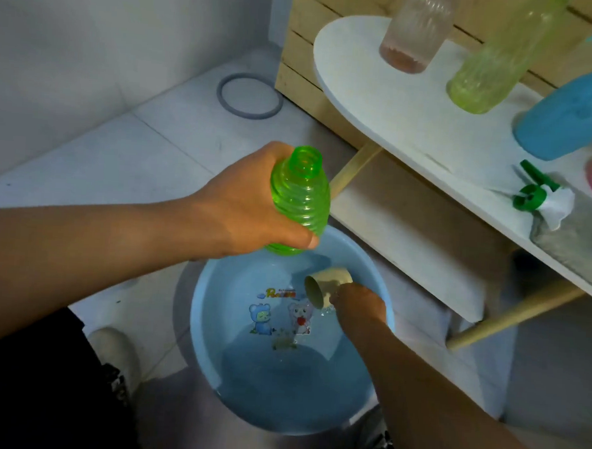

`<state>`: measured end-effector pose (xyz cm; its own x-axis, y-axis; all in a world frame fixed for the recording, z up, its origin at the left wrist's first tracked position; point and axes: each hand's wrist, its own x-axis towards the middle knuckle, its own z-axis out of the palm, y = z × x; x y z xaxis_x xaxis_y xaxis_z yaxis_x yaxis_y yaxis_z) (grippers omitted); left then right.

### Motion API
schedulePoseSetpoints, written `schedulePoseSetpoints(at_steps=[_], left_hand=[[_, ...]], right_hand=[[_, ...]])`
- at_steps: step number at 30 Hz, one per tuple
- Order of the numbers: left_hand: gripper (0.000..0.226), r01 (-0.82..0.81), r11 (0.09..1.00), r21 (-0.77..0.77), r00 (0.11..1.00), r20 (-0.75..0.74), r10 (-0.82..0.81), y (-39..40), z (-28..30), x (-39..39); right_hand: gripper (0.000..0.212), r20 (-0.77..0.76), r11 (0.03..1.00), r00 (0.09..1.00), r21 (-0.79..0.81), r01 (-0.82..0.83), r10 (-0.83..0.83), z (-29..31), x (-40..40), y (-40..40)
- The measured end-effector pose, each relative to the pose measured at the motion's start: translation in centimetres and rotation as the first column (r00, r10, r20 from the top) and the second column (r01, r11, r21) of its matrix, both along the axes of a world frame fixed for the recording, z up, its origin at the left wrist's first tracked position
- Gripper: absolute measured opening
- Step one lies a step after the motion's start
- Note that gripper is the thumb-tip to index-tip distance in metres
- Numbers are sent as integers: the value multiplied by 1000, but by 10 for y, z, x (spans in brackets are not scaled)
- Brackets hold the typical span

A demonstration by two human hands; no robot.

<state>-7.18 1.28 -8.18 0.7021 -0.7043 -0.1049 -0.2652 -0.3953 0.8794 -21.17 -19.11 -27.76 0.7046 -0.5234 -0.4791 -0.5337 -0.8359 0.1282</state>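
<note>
The green bottle (299, 197) is held above the far edge of the blue basin (212, 357). Its long axis is nearly upright and its open mouth is turned up. The fingers of the left hand (244, 204) are curled around its ribbed lower part, with the thumb pressed near the bottom. Lower down and to the right, a beige cup (322, 287) is gripped by the right hand (359, 305) at the water in the basin. The cup is tipped on its side, with its opening turned to the left. The mouth of the bottle is therefore above and left of the cup, so the cup probably has to be lifted and brought over this narrow mouth for pouring. Behind, three more bottles are seen on a white shelf (397, 102).
</note>
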Motion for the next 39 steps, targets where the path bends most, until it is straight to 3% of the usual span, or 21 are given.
schedulePoseSetpoints(at_steps=[3,6,9,12,16,19,22,24,32,39], left_hand=[[84,-17,1000,7,1000,14,17,-4,1,3],[83,-18,1000,5,1000,16,18,-7,3,5],[82,-9,1000,0,1000,26,9,-10,5,5],[85,-3,1000,8,1000,28,3,-10,7,3],[87,8,1000,8,1000,29,-9,-6,8,2],[85,15,1000,7,999,35,-15,0,6,3],[84,6,1000,-4,998,55,-6,9,10,3],[85,-8,1000,-14,999,54,9,13,11,4],[87,-28,999,-23,997,71,29,26,13,2],[81,17,1000,-1,994,107,-17,27,13,-4]], right_hand=[[29,-30,994,996,-73,-84,82,-22,-1,5],[27,-7,993,994,-38,-111,110,-35,0,16],[25,64,991,997,134,27,-36,-39,3,29],[25,140,922,961,345,177,-237,-36,7,34],[33,171,624,764,698,352,-623,-24,8,33],[35,77,412,636,820,398,-768,-14,3,35],[28,28,285,544,874,394,-839,12,1,34],[26,56,293,532,880,373,-845,38,1,34],[26,336,534,558,812,236,-759,171,-1,27],[28,496,617,470,774,142,-730,249,-2,29]])
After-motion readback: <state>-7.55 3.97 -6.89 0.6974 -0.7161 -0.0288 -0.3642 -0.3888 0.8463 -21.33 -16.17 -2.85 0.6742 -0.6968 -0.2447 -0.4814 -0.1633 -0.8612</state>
